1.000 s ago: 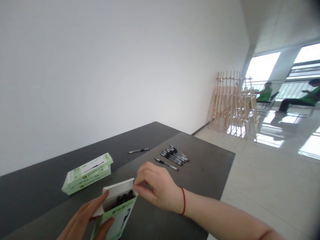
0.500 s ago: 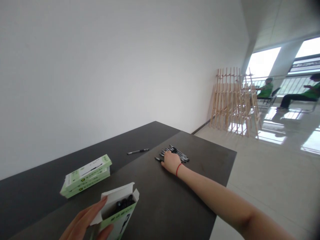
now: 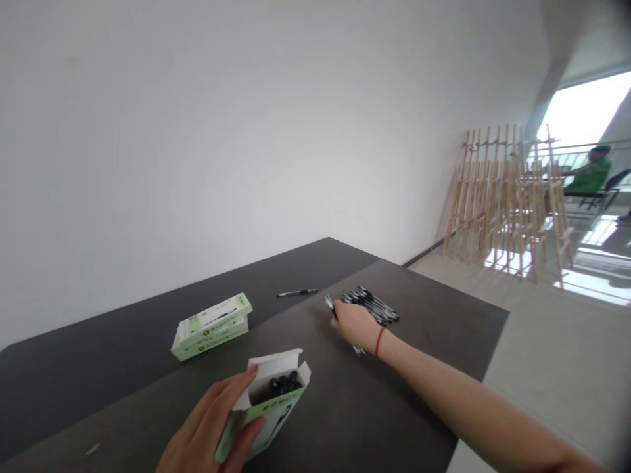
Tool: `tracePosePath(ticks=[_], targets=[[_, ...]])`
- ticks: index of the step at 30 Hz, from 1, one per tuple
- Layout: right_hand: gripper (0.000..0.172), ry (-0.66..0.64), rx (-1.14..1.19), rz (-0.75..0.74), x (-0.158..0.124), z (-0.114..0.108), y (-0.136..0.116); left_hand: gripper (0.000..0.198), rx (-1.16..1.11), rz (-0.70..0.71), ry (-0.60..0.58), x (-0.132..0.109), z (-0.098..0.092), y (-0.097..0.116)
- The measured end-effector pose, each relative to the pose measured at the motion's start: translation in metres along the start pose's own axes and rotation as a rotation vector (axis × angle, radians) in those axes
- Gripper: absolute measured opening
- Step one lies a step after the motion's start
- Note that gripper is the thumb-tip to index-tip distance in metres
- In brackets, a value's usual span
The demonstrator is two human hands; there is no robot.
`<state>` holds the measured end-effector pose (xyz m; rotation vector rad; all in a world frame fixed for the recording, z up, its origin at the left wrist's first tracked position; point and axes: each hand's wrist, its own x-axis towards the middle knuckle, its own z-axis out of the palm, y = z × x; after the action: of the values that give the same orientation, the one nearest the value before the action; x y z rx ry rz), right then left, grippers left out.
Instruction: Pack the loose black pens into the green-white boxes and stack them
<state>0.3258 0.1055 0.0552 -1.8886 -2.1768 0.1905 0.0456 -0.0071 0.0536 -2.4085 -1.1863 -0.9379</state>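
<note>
My left hand [image 3: 210, 420] grips an open green-and-white pen box [image 3: 270, 426], tilted with its flaps up. Black ends of several pens [image 3: 284, 383] show inside its mouth. Farther out on the table, my right hand [image 3: 357, 324], with a red string at the wrist, is closed around pens [image 3: 328, 302]; tips stick out on both sides of the hand, and how many it holds is hidden. Just beyond it lies a pile of clear-barrelled pens with black caps [image 3: 377, 305], partly covered by the fingers. A single pen [image 3: 296, 292] rests apart, to the left of the pile.
Two green-and-white boxes [image 3: 211, 332] are stacked on the dark table [image 3: 162, 401] at left. A white wall [image 3: 221, 131] stands behind the table. Wooden easels [image 3: 507, 197] lean by the wall at right, and a seated person in green [image 3: 591, 174] is beyond them.
My right hand has drawn slightly back from the pile, with pens now in its fingers. The view has turned left, so everything appears farther right. My left hand still holds the box.
</note>
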Motion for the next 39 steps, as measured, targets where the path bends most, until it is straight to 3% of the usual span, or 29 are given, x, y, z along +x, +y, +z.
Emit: tracePosePath(ticks=[4, 7, 9, 12, 15, 20, 30, 34, 39], targets=[[0.025, 0.158, 0.205, -0.174, -0.022, -0.044, -0.017, 0.037, 0.001, -0.028, -0.033, 0.002, -0.003, 0.008], [0.026, 0.25, 0.725, -0.316, -0.043, -0.067, -0.036, 0.037, -0.026, -0.029, -0.038, 0.003, -0.004, 0.01], [0.023, 0.226, 1.047, -0.365, -0.055, -0.071, -0.051, 0.037, -0.04, -0.022, -0.032, 0.003, -0.004, 0.009], [0.017, 0.133, 1.181, -0.417, -0.066, -0.061, -0.072, 0.037, -0.048, -0.02, -0.019, 0.003, -0.003, 0.009], [0.015, 0.133, 1.132, -0.497, -0.07, -0.047, -0.086, 0.037, -0.058, -0.009, -0.017, 0.004, -0.004, 0.01], [0.013, 0.267, 0.907, -0.577, -0.071, -0.034, -0.096, 0.034, -0.081, -0.011, -0.001, 0.005, -0.003, 0.011], [0.02, 0.257, 0.833, -0.547, -0.075, -0.041, -0.09, 0.039, -0.105, -0.055, -0.035, 0.0, 0.001, 0.006], [0.013, 0.36, 0.754, -0.64, -0.068, -0.04, -0.087, 0.039, -0.115, -0.051, -0.021, 0.002, -0.001, 0.009], [0.025, 0.502, 0.403, -0.757, -0.062, -0.027, -0.092, 0.037, -0.083, -0.04, -0.009, 0.005, -0.003, 0.011]])
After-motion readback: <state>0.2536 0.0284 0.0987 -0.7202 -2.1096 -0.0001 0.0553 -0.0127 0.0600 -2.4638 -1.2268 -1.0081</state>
